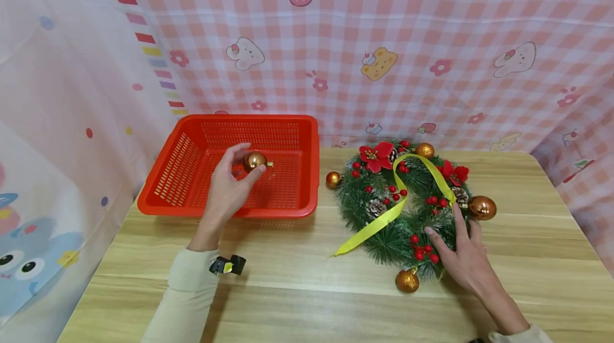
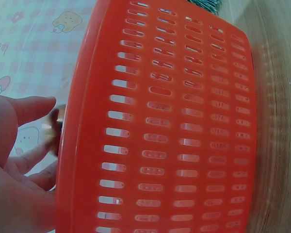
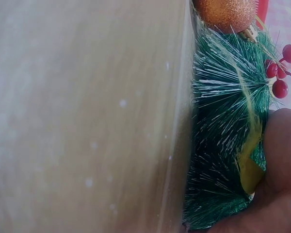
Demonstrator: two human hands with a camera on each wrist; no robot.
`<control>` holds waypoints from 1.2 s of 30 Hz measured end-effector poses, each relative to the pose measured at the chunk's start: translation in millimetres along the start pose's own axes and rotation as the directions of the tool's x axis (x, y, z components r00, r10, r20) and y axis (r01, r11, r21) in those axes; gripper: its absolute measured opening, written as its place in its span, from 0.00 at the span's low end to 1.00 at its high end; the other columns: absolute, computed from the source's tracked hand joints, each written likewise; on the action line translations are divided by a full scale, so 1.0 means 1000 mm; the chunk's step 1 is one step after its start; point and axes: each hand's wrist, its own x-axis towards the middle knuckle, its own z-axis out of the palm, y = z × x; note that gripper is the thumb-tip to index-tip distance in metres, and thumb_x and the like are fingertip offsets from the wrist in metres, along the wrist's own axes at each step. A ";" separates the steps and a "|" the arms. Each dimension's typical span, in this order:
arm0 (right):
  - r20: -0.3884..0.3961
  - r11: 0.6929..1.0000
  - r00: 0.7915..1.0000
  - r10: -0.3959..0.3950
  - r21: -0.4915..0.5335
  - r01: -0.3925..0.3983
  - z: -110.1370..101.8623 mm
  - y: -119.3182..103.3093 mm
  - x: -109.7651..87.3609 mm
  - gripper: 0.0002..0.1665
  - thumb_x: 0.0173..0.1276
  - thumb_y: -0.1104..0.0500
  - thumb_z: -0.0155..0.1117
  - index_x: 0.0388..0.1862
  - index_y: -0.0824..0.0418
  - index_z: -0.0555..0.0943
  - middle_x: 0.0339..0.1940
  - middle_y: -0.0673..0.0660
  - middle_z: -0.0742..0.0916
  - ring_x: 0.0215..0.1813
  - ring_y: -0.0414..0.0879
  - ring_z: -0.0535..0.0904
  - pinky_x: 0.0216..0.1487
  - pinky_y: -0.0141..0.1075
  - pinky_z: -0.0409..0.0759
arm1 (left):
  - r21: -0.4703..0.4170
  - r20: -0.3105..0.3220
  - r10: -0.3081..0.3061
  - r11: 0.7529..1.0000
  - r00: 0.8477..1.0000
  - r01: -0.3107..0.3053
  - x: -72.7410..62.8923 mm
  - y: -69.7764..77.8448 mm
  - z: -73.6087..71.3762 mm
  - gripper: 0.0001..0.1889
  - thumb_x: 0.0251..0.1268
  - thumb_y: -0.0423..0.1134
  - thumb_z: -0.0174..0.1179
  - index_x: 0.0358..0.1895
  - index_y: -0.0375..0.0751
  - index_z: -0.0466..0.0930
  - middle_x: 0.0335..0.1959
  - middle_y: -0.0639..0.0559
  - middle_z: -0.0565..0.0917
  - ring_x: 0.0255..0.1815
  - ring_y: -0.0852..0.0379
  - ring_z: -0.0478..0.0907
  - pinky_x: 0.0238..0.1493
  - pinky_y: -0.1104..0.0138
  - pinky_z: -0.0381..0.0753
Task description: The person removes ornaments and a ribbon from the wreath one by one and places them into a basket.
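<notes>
My left hand [image 1: 227,186] is over the red plastic basket [image 1: 314,172], with a shiny copper Christmas bauble [image 1: 254,161] between its thumb and fingers. The bauble's gold cap points right. In the left wrist view, the basket's wall partly hides the bauble [image 2: 55,128]. My right hand [image 1: 465,263] rests on the right side of a green Christmas wreath [image 1: 352,210], thumb and index finger spread. Its index fingertip touches a yellow ribbon [image 1: 371,230] that lies loosely across the wreath. Beyond those fingers, a larger copper bauble [image 1: 482,208] sits at the wreath's edge.
The wreath bears red flowers [image 1: 376,156], red berries [image 1: 419,253], pinecones [image 1: 376,208] and smaller baubles, one of them glittery [image 1: 407,281] at the front. Both basket and wreath stand on a wooden table [image 1: 307,295]. A pink checked cloth [image 1: 297,66] hangs behind.
</notes>
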 end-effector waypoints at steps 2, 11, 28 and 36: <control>0.002 1.000 1.000 0.001 -0.002 -0.001 0.000 0.000 0.001 0.54 0.76 0.34 0.45 0.80 0.51 0.26 0.74 0.83 0.43 0.60 0.94 0.52 0.53 0.80 0.56 | 0.009 0.002 -0.006 1.000 1.000 0.006 -0.001 0.001 0.000 0.29 0.66 0.40 0.65 0.69 0.48 0.67 0.62 0.46 0.76 0.64 0.47 0.70 0.63 0.49 0.69; 0.018 1.000 1.000 0.008 -0.006 -0.008 0.001 0.002 0.002 0.54 0.76 0.34 0.44 0.80 0.52 0.25 0.74 0.82 0.43 0.60 0.94 0.53 0.53 0.80 0.55 | -0.015 0.027 0.028 1.000 0.999 -0.027 -0.007 0.011 0.008 0.28 0.66 0.43 0.66 0.67 0.48 0.69 0.63 0.48 0.77 0.67 0.49 0.69 0.65 0.50 0.68; 0.022 1.000 1.000 0.007 0.007 -0.007 0.001 0.001 0.002 0.54 0.76 0.34 0.44 0.80 0.52 0.25 0.75 0.81 0.42 0.60 0.94 0.52 0.54 0.80 0.55 | -0.140 0.141 0.136 0.983 0.981 -0.116 -0.031 0.059 0.074 0.23 0.68 0.39 0.63 0.66 0.49 0.72 0.63 0.52 0.77 0.63 0.49 0.72 0.63 0.52 0.72; 0.019 1.000 1.000 0.010 0.018 -0.010 0.000 0.001 0.000 0.54 0.76 0.34 0.45 0.80 0.51 0.25 0.75 0.81 0.42 0.62 0.93 0.50 0.56 0.81 0.51 | -0.223 0.213 0.161 0.968 0.964 -0.112 -0.040 0.073 0.119 0.24 0.69 0.38 0.61 0.67 0.48 0.71 0.66 0.53 0.76 0.65 0.54 0.70 0.65 0.55 0.70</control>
